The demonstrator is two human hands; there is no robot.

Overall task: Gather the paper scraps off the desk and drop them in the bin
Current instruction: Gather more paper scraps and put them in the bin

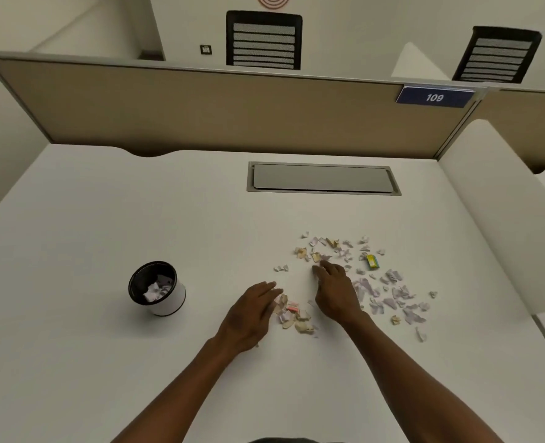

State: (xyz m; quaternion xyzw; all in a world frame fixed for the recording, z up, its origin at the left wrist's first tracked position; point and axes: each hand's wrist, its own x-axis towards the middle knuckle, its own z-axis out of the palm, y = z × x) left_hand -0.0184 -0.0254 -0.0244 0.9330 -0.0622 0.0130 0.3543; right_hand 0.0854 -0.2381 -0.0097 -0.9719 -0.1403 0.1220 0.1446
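- White tabletop [105,219], wide and mostly bare, with a tan partition panel [201,113] along its far edge.
- Grey cable hatch [324,178] set flush in the tabletop, far centre.
- Two black mesh chair backs [264,39] behind the partition; blue "109" tag [434,97] on its top right.
- Both bare forearms reach in from the bottom edge.
- Left hand [252,314] lies palm down on the tabletop, fingers [269,287] straight and held together, their tips touching a small heap of scraps [292,316] just right of it; nothing gripped.
- Right hand [336,290] lies palm down, fingers [320,270] slightly spread and flat, reaching into the near-left edge of the scatter; holding nothing that shows.
- Bin [157,287], small, round, white outside and black inside, stands left of the hands and well apart from the scatter; a few paper pieces are already in it.
- Paper scraps [389,295], loose scatter on the tabletop, right of centre, white, lilac and tan bits, spreading from beyond the right hand to its right.
- Small heap includes tan pieces and one pink bit [292,310], between the two hands.
- Small yellow-green box [372,261] lies among the far-right scraps.
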